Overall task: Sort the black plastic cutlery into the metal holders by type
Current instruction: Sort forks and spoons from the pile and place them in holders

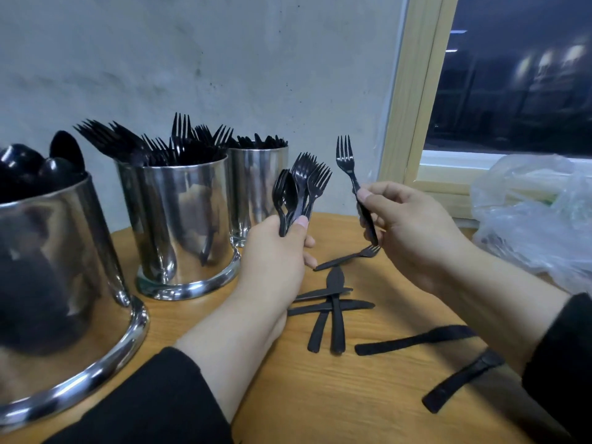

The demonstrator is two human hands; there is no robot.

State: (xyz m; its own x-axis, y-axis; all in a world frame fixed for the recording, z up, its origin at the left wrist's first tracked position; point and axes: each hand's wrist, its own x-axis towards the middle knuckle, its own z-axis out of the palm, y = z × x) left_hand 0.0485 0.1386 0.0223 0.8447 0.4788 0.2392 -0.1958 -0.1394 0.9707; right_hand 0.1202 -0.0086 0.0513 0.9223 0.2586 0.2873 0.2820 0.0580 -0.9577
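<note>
Wooden table [368,395] | left hand [275,264]: fork bunch [301,190] | right hand [413,229]: fork [347,165]

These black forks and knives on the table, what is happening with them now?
A person is sorting them. The left hand holds a bunch of forks with a spoon among them; the right hand pinches a single fork. Three metal holders stand at left: spoon holder, fork holder, knife holder. Several knives and one loose fork lie on the table.
</note>
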